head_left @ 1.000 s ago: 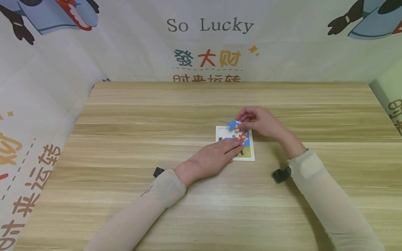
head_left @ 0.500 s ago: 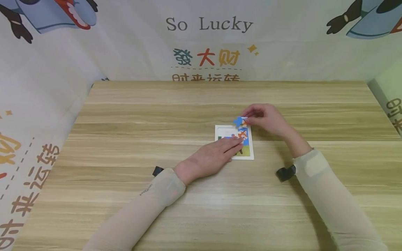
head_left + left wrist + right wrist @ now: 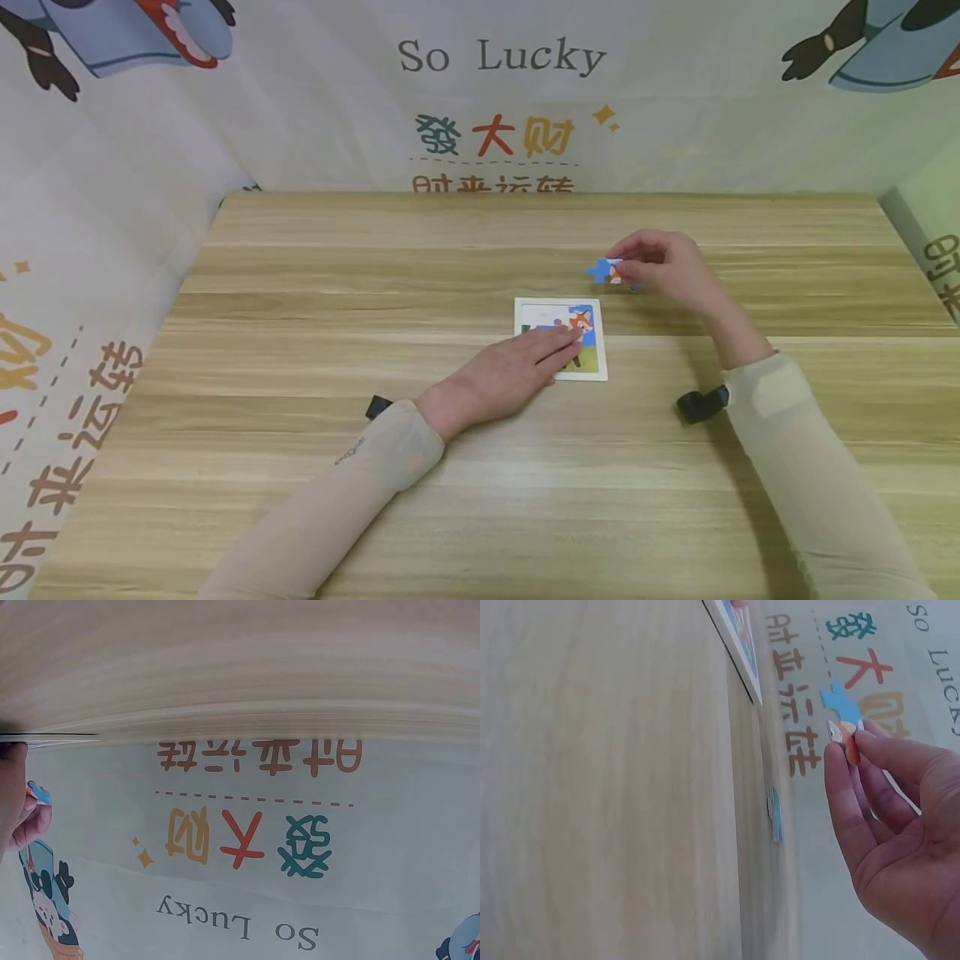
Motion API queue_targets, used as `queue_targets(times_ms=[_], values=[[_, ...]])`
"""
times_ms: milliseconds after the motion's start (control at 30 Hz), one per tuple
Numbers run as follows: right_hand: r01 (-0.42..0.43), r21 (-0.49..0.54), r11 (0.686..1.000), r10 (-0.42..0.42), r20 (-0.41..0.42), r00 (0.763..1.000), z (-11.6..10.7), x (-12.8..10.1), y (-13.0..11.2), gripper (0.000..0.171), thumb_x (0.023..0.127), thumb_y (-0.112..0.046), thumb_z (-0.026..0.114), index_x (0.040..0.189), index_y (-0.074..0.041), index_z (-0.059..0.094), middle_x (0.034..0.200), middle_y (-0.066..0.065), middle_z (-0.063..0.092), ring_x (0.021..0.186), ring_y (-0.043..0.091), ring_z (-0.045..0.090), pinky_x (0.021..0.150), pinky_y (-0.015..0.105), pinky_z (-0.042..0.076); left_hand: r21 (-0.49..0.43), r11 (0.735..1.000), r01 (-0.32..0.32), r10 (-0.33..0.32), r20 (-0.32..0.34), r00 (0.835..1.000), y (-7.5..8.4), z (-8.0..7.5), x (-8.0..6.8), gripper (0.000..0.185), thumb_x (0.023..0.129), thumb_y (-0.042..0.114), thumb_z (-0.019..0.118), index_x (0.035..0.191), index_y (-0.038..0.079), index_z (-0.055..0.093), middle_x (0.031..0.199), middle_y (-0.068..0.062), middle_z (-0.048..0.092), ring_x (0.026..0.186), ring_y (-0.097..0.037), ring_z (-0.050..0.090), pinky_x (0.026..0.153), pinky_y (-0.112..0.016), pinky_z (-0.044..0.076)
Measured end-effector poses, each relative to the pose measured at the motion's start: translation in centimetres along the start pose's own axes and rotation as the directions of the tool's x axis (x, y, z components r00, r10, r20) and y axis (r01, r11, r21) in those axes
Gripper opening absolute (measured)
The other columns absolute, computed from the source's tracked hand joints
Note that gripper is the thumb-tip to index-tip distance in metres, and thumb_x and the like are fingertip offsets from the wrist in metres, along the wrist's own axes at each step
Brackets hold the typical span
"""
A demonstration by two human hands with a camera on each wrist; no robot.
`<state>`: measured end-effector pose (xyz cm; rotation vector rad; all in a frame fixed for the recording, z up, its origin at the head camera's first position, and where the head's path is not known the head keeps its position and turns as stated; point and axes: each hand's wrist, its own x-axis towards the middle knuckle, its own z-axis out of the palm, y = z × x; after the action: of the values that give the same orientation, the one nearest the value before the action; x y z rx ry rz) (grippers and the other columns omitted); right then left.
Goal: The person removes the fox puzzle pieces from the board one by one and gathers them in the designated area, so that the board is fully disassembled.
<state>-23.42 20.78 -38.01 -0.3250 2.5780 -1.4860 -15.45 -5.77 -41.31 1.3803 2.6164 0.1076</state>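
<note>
Pinched at the tips of the right hand, a small blue and orange jigsaw piece hangs in the air right of the frame's centre in the head view, above and to the right of the white-framed rectangular puzzle board. Its long axis runs roughly left to right there, with the blue knobbed end pointing left, away from the palm, and the orange part tucked between the fingers. In the right wrist view the same piece stands at the upper right, its blue end sticking up beyond the fingers, which close narrowly on its orange end.

Just below centre, the left hand lies flat on the lower left part of the board, fingers straight and together, their tips reaching the fox picture on the pieces already seated. The board lies flat on the light wooden bench, near its middle. Both forearms wear pale sheer sleeves, each with a black strap at the wrist. Printed fabric with cartoon figures and the words "So Lucky" fills the top of the frame behind the bench.
</note>
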Motion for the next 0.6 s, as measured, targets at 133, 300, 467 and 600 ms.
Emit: queue_targets(times_ms=[133, 300, 467, 600], values=[[-0.006, -0.003, 1.0, 0.006, -0.02, 1.0, -0.8, -0.3, 0.1, 0.024, 0.097, -0.007, 0.062, 0.116, 0.007, 0.066, 0.087, -0.013, 0.07, 0.077, -0.001, 0.066, 0.072, 0.015, 0.058, 0.005, 1.0, -0.005, 0.005, -0.009, 1.0, 0.0, -0.1, 0.0, 0.053, 0.109, 0.026, 0.037, 0.159, 0.011, 0.025, 0.168, -0.003, 0.021, 0.156, -0.019, 0.019, 0.129, -0.03, 0.014], [-0.032, 0.018, 0.999, 0.033, -0.051, 0.998, -1.6, -0.4, 0.8, 0.028, 0.098, -0.006, 0.06, 0.12, 0.011, 0.062, 0.085, -0.02, 0.066, 0.077, -0.005, 0.065, 0.072, 0.011, 0.057, 0.002, 1.0, -0.008, 0.008, -0.01, 1.0, 0.0, -0.1, 0.0, 0.054, 0.109, 0.026, 0.037, 0.159, 0.011, 0.025, 0.167, -0.003, 0.022, 0.156, -0.018, 0.019, 0.129, -0.029, 0.014], [-0.081, -0.003, 0.997, 0.081, -0.104, 0.991, -2.4, -0.7, 1.3, 0.029, 0.098, -0.008, 0.061, 0.12, 0.011, 0.063, 0.081, -0.024, 0.063, 0.074, -0.007, 0.063, 0.071, 0.011, 0.057, 0.015, 1.0, -0.006, 0.006, -0.007, 1.0, 0.0, -0.1, -0.1, 0.053, 0.109, 0.026, 0.036, 0.159, 0.011, 0.024, 0.168, -0.003, 0.021, 0.156, -0.018, 0.019, 0.129, -0.029, 0.014], [-0.113, -0.016, 0.993, 0.11, -0.132, 0.985, -2.9, -1.0, 1.6, 0.03, 0.097, -0.009, 0.062, 0.12, 0.011, 0.063, 0.079, -0.025, 0.062, 0.072, -0.008, 0.062, 0.069, 0.01, 0.057, 0.027, 1.0, -0.007, 0.007, -0.003, 1.0, 0.0, -0.1, -0.1, 0.054, 0.109, 0.026, 0.036, 0.159, 0.011, 0.024, 0.168, -0.003, 0.02, 0.156, -0.019, 0.018, 0.129, -0.03, 0.014]])
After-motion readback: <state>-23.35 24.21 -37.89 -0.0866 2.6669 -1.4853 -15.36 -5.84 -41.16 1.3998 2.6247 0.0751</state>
